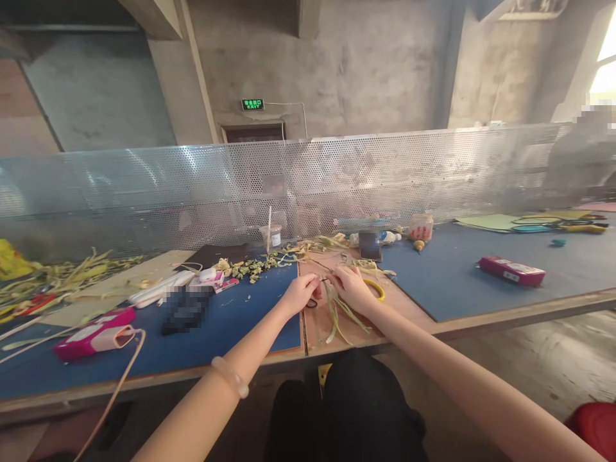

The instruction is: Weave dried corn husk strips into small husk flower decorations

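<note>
My left hand (304, 294) is closed in a pinch over the bare wooden board at mid-table, its fingertips close to those of my right hand. A small dark thin piece shows between the two hands, too small to name. My right hand (352, 289) is closed too, with pale green dried leaf strips (333, 311) hanging from beneath its fingers onto the board. A black loop (312, 303) lies beside my left fingers. Just right of my right hand is a yellow ring-shaped handle or loop (380, 294), partly hidden by the hand.
A clear cup with a straw (274, 237), a lying bottle (392, 237) and a jar (421, 226) stand along the perforated metal screen (375, 173). Leaf scraps (255, 266) litter the left. Magenta boxes (511, 271) and a cable (126, 366) are also here.
</note>
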`<action>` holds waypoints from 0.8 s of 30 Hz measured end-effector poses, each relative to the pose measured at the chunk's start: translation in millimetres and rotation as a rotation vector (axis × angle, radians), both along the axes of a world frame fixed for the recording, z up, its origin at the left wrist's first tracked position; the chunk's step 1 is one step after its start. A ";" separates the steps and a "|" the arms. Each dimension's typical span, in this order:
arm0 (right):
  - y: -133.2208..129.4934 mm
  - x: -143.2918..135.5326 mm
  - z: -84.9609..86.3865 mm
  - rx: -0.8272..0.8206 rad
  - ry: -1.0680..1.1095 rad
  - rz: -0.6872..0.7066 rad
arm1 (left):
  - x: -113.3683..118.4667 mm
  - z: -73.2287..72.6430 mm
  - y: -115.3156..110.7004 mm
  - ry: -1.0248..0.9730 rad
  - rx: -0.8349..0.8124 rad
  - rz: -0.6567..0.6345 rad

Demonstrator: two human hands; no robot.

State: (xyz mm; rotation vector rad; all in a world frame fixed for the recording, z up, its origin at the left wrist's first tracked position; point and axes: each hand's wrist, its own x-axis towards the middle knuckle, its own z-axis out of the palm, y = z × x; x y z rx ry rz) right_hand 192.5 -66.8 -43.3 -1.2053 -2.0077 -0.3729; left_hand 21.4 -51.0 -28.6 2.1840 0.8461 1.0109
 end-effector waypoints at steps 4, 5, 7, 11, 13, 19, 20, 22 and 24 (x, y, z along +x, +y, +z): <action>-0.6 -0.2 0.9 0.027 -0.094 -0.024 | -2.2 -2.0 1.0 0.029 0.031 0.041; -0.6 -0.5 1.0 0.032 -0.116 -0.028 | -2.2 -2.6 1.0 0.035 0.038 0.047; -0.3 -1.2 1.1 0.040 -0.153 -0.040 | -1.7 -3.7 0.6 0.044 0.058 0.058; -0.2 -1.3 1.2 0.043 -0.211 -0.054 | 0.1 -3.6 -1.7 0.053 0.093 0.079; -0.9 -0.8 1.6 0.041 -0.228 -0.055 | 0.6 -1.8 -3.4 0.051 0.112 0.088; -2.3 1.2 1.7 0.024 -0.233 -0.034 | -0.1 5.4 -8.3 0.009 0.154 0.029; -2.0 1.5 1.4 0.020 -0.230 -0.029 | -0.5 5.7 -8.5 -0.011 0.127 0.000; -0.9 1.7 0.9 0.013 -0.217 -0.025 | -1.3 5.3 -8.1 -0.064 0.023 -0.040; 0.0 1.4 0.9 0.005 -0.197 -0.025 | -2.2 4.0 -6.3 -0.134 -0.108 -0.051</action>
